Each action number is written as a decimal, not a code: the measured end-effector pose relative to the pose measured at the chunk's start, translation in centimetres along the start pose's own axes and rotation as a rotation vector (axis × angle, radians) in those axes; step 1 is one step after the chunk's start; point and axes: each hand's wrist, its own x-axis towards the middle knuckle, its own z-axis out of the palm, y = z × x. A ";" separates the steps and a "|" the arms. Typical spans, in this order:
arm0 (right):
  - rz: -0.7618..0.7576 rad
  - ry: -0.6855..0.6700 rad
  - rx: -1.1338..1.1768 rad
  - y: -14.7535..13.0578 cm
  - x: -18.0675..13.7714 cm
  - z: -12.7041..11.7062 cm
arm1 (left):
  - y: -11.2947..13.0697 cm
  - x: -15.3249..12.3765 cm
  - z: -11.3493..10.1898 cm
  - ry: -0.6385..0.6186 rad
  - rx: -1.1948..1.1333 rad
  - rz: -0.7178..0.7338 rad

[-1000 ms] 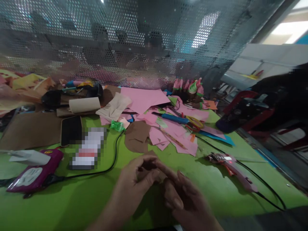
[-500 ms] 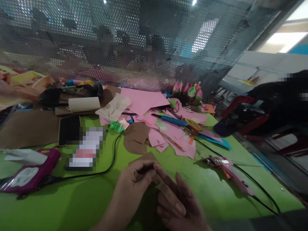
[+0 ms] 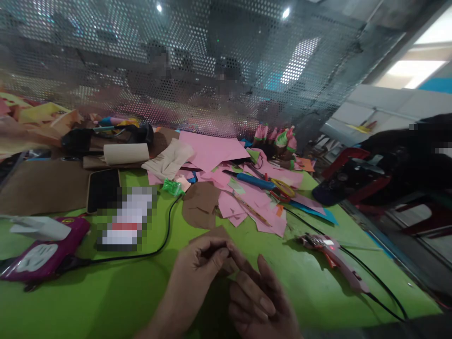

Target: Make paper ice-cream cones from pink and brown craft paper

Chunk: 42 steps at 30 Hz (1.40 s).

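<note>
My left hand (image 3: pixel 199 273) is closed, its thumb and index finger pinched together; whatever sits in the pinch is too small or too hidden to name. My right hand (image 3: pixel 259 296) lies palm up beside it. Its index fingertip touches the left fingertips, its thumb stands apart, and the other fingers curl loosely with nothing seen in them. Just behind both hands, a piece of brown paper (image 3: pixel 217 233) lies on the green table, partly covered by them. A larger brown paper piece (image 3: pixel 201 205) is a little farther back.
A pink glue gun (image 3: pixel 335 263) with a cable lies to the right. Scissors (image 3: pixel 282 187), a pencil (image 3: pixel 251 208) and pink paper scraps (image 3: pixel 235 200) spread behind. On the left are a phone (image 3: pixel 103 190), a blurred-out screen (image 3: pixel 129 216) and a purple power strip (image 3: pixel 45 249).
Both hands keep nearly the same pose, fingertips touching. The view has shifted slightly, so the table items sit a little differently in it.
</note>
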 end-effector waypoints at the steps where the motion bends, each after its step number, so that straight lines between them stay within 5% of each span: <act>1: 0.000 0.000 0.009 0.0 0.0 0.0 | 0.0 0.0 0.0 -0.001 -0.007 -0.006; 28: -0.019 -0.024 -0.013 0.1 0.2 0.0 | -0.1 0.1 -0.2 0.011 -0.044 -0.011; 42: -0.163 0.073 -0.343 0.4 0.1 -0.6 | -1.0 -0.1 -0.3 0.082 0.023 0.026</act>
